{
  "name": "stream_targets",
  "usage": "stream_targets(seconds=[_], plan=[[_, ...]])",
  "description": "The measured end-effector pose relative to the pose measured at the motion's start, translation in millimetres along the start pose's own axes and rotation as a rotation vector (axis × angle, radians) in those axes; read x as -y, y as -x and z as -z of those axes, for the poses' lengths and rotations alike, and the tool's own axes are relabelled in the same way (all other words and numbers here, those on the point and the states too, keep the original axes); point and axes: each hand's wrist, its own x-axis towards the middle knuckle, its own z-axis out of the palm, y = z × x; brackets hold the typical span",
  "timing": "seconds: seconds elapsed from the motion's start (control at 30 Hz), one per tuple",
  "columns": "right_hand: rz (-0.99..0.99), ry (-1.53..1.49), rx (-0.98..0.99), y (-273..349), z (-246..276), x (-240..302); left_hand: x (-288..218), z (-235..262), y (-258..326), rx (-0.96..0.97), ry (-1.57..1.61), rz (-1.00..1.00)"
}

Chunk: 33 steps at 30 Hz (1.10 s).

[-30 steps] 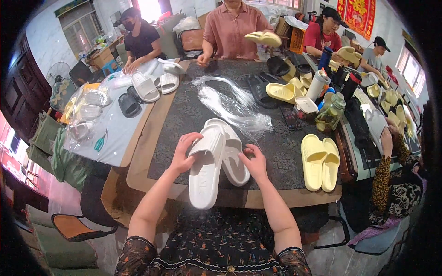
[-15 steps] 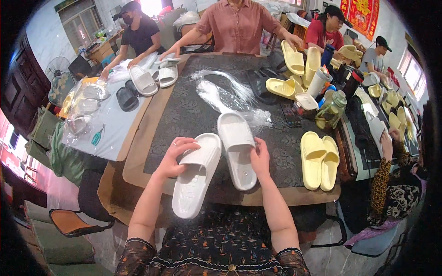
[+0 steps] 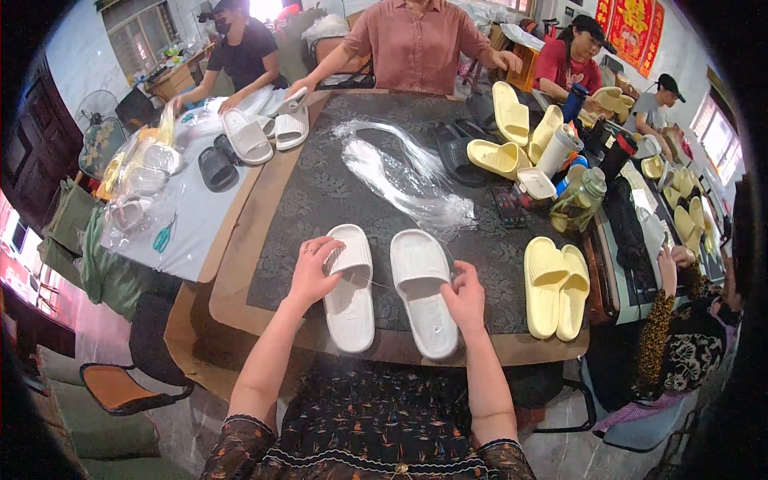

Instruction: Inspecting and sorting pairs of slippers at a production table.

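Two white slide slippers lie side by side at the table's near edge, toes pointing away from me. My left hand grips the left white slipper by the outer side of its strap, fingers bent over the top. At the right white slipper, my right hand pinches the outer edge of the strap with curled fingers. A thin clear thread stretches between the two straps; its ends are hard to make out. Beyond them lies a bundle of clear threads on the dark table mat.
A pair of yellow slippers stands at my right. More yellow slippers, a white tumbler and a glass jar crowd the far right. Teal snips lie on the left table. Several co-workers sit or stand around.
Both white slippers came down level with each other, the left one turning from slanted to straight and the right one moving nearer to me. The co-worker opposite let go of a yellow slipper.
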Motion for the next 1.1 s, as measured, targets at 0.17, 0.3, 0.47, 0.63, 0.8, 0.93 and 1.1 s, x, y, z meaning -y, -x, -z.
stream_targets(seconds=[0.17, 0.3, 0.47, 0.63, 0.8, 0.93, 1.1], plan=[[-0.060, 0.178, 0.157, 26, 13, 10, -3, -19, 4, 0.029, 0.154, -0.015], [0.069, 0.327, 0.187, 35, 14, 22, -4, -24, 7, 0.022, 0.180, -0.015], [0.344, 0.141, 0.011, 7, 2, 53, 0, -27, 10, 0.003, 0.188, -0.014], [0.449, 0.124, 0.133, -54, -43, 66, 1, -33, 13, -0.022, 0.175, -0.006], [0.388, 0.433, 0.377, -91, -86, 53, 1, -31, 15, -0.017, 0.196, -0.033], [0.247, 0.346, 0.362, -95, -82, 52, -4, -15, 13, 0.099, 0.253, -0.101], [0.143, -0.017, 0.021, -97, -59, 44, -7, -12, -9, 0.241, 0.353, -0.143]])
